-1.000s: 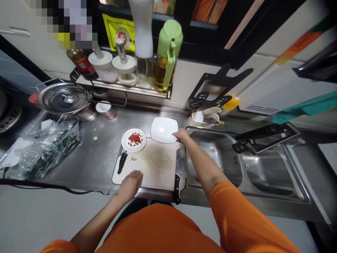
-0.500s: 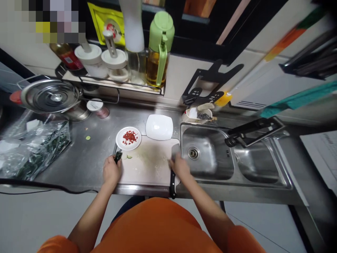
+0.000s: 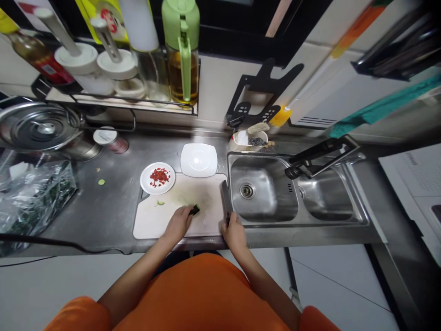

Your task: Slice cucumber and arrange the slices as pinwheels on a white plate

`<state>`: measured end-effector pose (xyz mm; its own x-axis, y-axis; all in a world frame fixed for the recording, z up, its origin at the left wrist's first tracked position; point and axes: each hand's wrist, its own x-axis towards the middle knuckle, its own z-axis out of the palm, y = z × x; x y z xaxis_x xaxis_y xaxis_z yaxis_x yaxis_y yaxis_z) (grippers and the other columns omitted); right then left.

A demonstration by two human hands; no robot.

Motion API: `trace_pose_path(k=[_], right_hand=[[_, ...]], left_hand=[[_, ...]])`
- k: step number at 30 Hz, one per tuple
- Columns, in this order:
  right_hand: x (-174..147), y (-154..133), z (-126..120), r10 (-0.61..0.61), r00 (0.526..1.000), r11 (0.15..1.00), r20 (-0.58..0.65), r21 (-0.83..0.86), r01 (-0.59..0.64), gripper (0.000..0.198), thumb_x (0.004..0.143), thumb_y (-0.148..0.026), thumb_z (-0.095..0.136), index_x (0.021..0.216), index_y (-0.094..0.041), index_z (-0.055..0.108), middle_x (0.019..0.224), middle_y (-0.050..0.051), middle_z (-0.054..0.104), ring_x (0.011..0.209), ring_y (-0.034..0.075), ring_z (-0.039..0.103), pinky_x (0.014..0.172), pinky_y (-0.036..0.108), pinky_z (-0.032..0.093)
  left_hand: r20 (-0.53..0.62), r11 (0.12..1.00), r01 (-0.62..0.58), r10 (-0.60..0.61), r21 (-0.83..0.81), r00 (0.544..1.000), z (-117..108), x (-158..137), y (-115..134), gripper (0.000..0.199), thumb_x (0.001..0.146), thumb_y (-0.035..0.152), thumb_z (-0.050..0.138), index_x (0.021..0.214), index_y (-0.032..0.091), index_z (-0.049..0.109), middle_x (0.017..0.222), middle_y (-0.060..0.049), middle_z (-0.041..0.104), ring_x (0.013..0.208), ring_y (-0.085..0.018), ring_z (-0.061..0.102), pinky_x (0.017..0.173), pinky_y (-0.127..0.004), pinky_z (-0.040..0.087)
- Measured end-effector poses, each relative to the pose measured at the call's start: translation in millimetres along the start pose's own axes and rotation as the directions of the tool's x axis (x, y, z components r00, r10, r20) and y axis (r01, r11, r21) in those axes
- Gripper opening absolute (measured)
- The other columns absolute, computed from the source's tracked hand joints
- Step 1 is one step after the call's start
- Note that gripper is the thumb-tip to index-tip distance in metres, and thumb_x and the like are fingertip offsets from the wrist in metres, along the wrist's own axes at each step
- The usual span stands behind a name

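Note:
My left hand [image 3: 178, 224] is closed around a short, dark green piece of cucumber [image 3: 195, 210] with a pale cut end, over the middle of the white cutting board [image 3: 148, 225]. At the board's right edge, my right hand [image 3: 234, 233] grips the handle of a kitchen knife [image 3: 225, 196], its blade pointing away from me. A few pale green scraps [image 3: 160, 202] lie on the board's left part. A white plate of chopped red pieces [image 3: 159, 178] rests over the far left corner, and a white rectangular dish [image 3: 199, 160] sits behind the board.
To the right is a double steel sink [image 3: 265, 193] with a black faucet [image 3: 310, 161]. At the left are a bag of greens [image 3: 48, 197], a lidded pot [image 3: 48, 128] and a small jar [image 3: 110, 139]. A rack with an oil bottle [image 3: 181, 55] hangs above the counter.
My left hand has carried the cucumber piece rightward from the board's left edge to its middle. My right hand has shifted from the knife's blade area to its handle. The view has shifted slightly.

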<state>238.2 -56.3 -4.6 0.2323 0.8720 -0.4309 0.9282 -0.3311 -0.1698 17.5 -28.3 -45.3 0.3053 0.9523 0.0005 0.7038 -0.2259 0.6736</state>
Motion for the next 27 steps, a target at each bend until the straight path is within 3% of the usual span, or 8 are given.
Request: trace_pose_path(k=[5,8,11,16,22,27], right_hand=[[-6.5,7.2,-5.9,-0.200,0.972,0.960,-0.124,0.176,0.220,0.035,0.076,-0.010,0.040,0.109,-0.014,0.048,0.091,0.009,0.060,0.081,0.018,0.057,0.072,0.026,0.041],[-6.4,-5.7,-7.6,-0.313,0.947,0.908,-0.068,0.272,0.320,0.037,0.073,-0.009,0.041,0.108,-0.017,0.049,0.087,0.006,0.061,0.080,0.017,0.057,0.072,0.025,0.040],[-2.7,-20.8,-7.0,-0.367,0.930,0.887,0.021,0.309,0.343,0.037,0.072,-0.009,0.043,0.108,-0.017,0.049,0.084,0.005,0.062,0.080,0.017,0.056,0.071,0.024,0.038],[4.5,-29.0,-6.3,-0.389,0.916,0.890,0.101,0.296,0.346,0.037,0.073,-0.010,0.044,0.109,-0.016,0.049,0.085,0.007,0.064,0.082,0.018,0.056,0.072,0.024,0.036],[8.5,-27.6,-9.5,-0.387,0.910,0.903,0.149,0.263,0.340,0.037,0.074,-0.011,0.044,0.111,-0.016,0.049,0.087,0.007,0.065,0.083,0.018,0.057,0.071,0.024,0.035],[11.5,-33.0,-10.5,-0.383,0.902,0.923,0.198,0.125,0.364,0.030,0.081,-0.016,0.042,0.111,-0.016,0.048,0.089,0.009,0.065,0.082,0.019,0.059,0.069,0.026,0.035]], left_hand=[[-0.002,0.999,-0.034,0.034,0.037,0.999,6.2,-2.6,-10.7,0.034,0.087,0.018,0.043,0.119,0.020,0.053,0.098,-0.009,0.065,0.092,-0.022,0.059,0.082,-0.038,0.049],[-0.025,0.997,-0.023,0.025,0.071,0.999,6.3,-2.2,-16.6,0.035,0.087,0.021,0.045,0.121,0.019,0.053,0.101,-0.010,0.063,0.096,-0.023,0.057,0.086,-0.039,0.048],[-0.049,0.997,0.006,-0.002,0.076,0.999,4.8,-0.1,-20.6,0.037,0.086,0.028,0.050,0.122,0.020,0.053,0.105,-0.010,0.061,0.099,-0.024,0.056,0.089,-0.041,0.048],[-0.035,0.998,0.046,-0.044,0.047,0.998,-1.9,-2.7,-31.8,0.048,0.080,0.035,0.060,0.124,0.020,0.050,0.111,-0.011,0.059,0.105,-0.026,0.055,0.092,-0.043,0.046],[-0.107,0.991,0.130,-0.125,0.039,0.986,-6.6,-10.2,-43.1,0.048,0.077,0.033,0.064,0.120,0.018,0.050,0.110,-0.010,0.060,0.104,-0.026,0.055,0.091,-0.043,0.046],[-0.045,1.000,-0.013,0.013,0.015,0.999,1.6,-0.4,-28.3,0.037,0.080,0.032,0.062,0.114,0.019,0.053,0.111,-0.010,0.060,0.105,-0.024,0.055,0.091,-0.042,0.046]])
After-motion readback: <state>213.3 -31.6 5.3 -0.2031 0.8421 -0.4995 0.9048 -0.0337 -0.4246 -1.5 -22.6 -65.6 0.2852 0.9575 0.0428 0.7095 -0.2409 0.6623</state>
